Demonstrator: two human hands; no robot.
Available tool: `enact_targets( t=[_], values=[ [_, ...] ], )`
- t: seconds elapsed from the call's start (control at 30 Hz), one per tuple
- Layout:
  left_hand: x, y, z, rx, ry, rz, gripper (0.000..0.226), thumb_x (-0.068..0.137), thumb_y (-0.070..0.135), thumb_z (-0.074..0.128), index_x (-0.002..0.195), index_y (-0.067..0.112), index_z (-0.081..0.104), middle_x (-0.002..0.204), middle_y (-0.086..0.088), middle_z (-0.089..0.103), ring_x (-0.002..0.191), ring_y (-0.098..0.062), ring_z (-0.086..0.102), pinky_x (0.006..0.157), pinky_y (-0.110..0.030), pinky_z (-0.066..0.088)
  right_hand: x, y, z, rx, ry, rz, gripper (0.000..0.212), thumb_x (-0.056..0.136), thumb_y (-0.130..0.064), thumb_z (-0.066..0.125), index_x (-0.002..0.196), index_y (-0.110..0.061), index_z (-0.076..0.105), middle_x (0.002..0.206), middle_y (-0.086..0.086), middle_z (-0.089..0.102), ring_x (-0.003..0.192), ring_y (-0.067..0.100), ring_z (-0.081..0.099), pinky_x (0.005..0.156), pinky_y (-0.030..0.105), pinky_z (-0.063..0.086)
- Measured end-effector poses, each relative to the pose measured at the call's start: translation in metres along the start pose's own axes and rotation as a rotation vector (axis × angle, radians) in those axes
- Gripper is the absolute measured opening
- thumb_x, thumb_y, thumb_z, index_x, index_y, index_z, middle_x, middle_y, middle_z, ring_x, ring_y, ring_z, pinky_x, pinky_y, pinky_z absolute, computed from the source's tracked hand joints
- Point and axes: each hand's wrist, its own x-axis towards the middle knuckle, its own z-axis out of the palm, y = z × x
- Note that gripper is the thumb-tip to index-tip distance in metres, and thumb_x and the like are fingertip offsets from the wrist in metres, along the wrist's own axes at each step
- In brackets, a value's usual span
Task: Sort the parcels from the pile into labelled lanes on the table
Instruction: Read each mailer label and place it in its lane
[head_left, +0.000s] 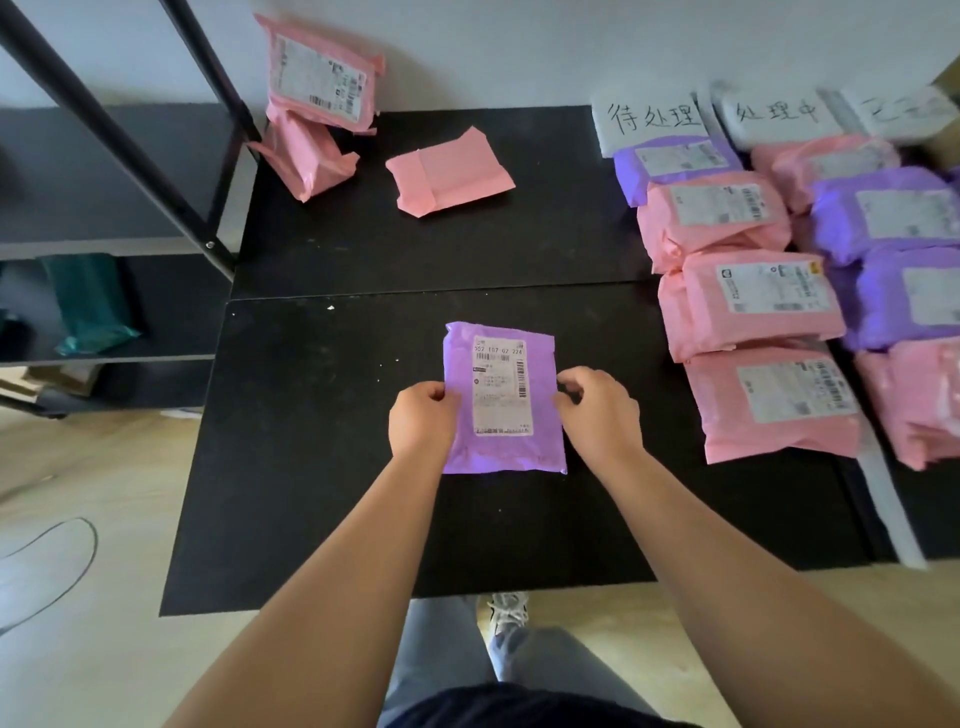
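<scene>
Left hand (423, 418), right hand (597, 410), one parcel (503, 395)

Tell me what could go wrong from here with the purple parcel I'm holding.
The left hand and right hand pinch only the side edges of the purple parcel; it may slip when lifted.
Under the handwritten signs, the stacked pink parcels overlap tightly; a new one could slide into the neighbouring lane.
The leaning pile at the back left may topple when the next parcel is pulled.
</scene>
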Motion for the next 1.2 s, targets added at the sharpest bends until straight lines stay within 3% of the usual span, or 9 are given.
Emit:
enact_targets(
  t=[0.07, 0.13, 0.2, 0.27, 0.63, 0.8, 0.93, 1.07, 1.2],
  values=[
    [-0.007, -0.007, 0.002, 0.064, 0.015, 0.029, 0.016, 0.093, 0.015, 0.052, 0.08, 0.013, 0.06, 0.07, 0.001, 0.054, 0.059, -0.017, 0.047, 0.052, -0.025, 0.035, -0.005, 0.002, 0.01, -0.062, -0.02, -0.002, 0.027, 0.095, -0.028, 0.064, 0.121, -0.02, 0.062, 0.109, -0.001, 0.065, 0.097, 0.015, 0.062, 0.091, 0.041, 0.054],
    [-0.013, -0.015, 0.005, 0.13, 0.083, 0.107, 0.021, 0.093, 0.015, 0.055, 0.111, 0.018, 0.064, 0.102, 0.0, 0.061, 0.091, -0.021, 0.059, 0.067, -0.029, 0.046, -0.008, 0.004, 0.018, -0.114, -0.026, -0.002, 0.036, 0.094, -0.033, 0.065, 0.128, -0.021, 0.059, 0.113, -0.002, 0.065, 0.102, 0.016, 0.061, 0.095, 0.039, 0.05],
    [-0.019, -0.024, 0.008, 0.235, 0.124, 0.236, 0.043, 0.092, 0.012, 0.058, 0.134, 0.017, 0.054, 0.128, -0.001, 0.054, 0.117, -0.023, 0.048, 0.086, -0.032, 0.044, -0.012, 0.005, 0.024, -0.18, -0.042, -0.021, 0.041, 0.094, -0.037, 0.065, 0.13, -0.02, 0.058, 0.113, -0.001, 0.063, 0.105, 0.017, 0.059, 0.094, 0.037, 0.045],
    [-0.021, -0.032, 0.013, 0.332, 0.103, 0.366, 0.045, 0.091, 0.008, 0.059, 0.136, 0.013, 0.054, 0.136, -0.002, 0.052, 0.124, -0.025, 0.043, 0.097, -0.032, 0.039, -0.016, 0.006, 0.027, -0.228, -0.073, -0.036, 0.045, 0.094, -0.04, 0.064, 0.132, -0.019, 0.056, 0.115, 0.0, 0.062, 0.108, 0.019, 0.057, 0.095, 0.037, 0.043],
    [-0.017, -0.054, 0.033, 0.424, 0.005, 0.412, 0.043, 0.092, 0.004, 0.057, 0.135, 0.012, 0.057, 0.141, 0.003, 0.051, 0.128, -0.021, 0.041, 0.101, -0.023, 0.036, -0.014, 0.0, 0.039, -0.232, -0.035, 0.086, 0.044, 0.096, -0.043, 0.058, 0.133, -0.018, 0.056, 0.12, 0.003, 0.061, 0.114, 0.021, 0.056, 0.101, 0.039, 0.038],
    [-0.016, -0.054, 0.033, 0.428, 0.022, 0.417, 0.038, 0.093, 0.006, 0.06, 0.131, 0.011, 0.061, 0.138, 0.003, 0.055, 0.124, -0.021, 0.045, 0.097, -0.024, 0.039, -0.006, -0.005, 0.042, -0.154, 0.01, 0.111, 0.027, 0.097, -0.037, 0.058, 0.115, -0.019, 0.065, 0.098, -0.002, 0.063, 0.093, 0.016, 0.054, 0.093, 0.036, 0.035],
    [-0.015, -0.047, 0.03, 0.32, 0.007, 0.341, 0.04, 0.094, 0.003, 0.053, 0.131, 0.013, 0.061, 0.137, 0.003, 0.055, 0.127, -0.019, 0.042, 0.095, -0.02, 0.035, -0.002, -0.01, 0.043, -0.121, -0.012, 0.12, 0.016, 0.098, -0.033, 0.058, 0.104, -0.022, 0.067, 0.089, -0.006, 0.062, 0.088, 0.014, 0.052, 0.085, 0.033, 0.03],
    [-0.014, -0.042, 0.029, 0.144, 0.074, 0.201, 0.035, 0.093, 0.004, 0.053, 0.126, 0.009, 0.061, 0.129, -0.004, 0.053, 0.121, -0.023, 0.049, 0.094, -0.032, 0.047, -0.002, -0.011, 0.039, -0.008, -0.041, 0.126, 0.01, 0.098, -0.029, 0.059, 0.104, -0.025, 0.066, 0.098, -0.007, 0.067, 0.091, 0.012, 0.055, 0.086, 0.031, 0.031],
    [-0.015, -0.033, 0.029, 0.016, 0.121, 0.058, 0.04, 0.096, 0.019, 0.059, 0.135, 0.014, 0.056, 0.13, -0.005, 0.052, 0.12, -0.024, 0.052, 0.097, -0.04, 0.05, -0.002, -0.009, 0.034, 0.134, -0.092, 0.131, 0.006, 0.099, -0.027, 0.059, 0.094, -0.031, 0.058, 0.09, -0.014, 0.058, 0.091, 0.01, 0.057, 0.097, 0.038, 0.043]
  ],
)
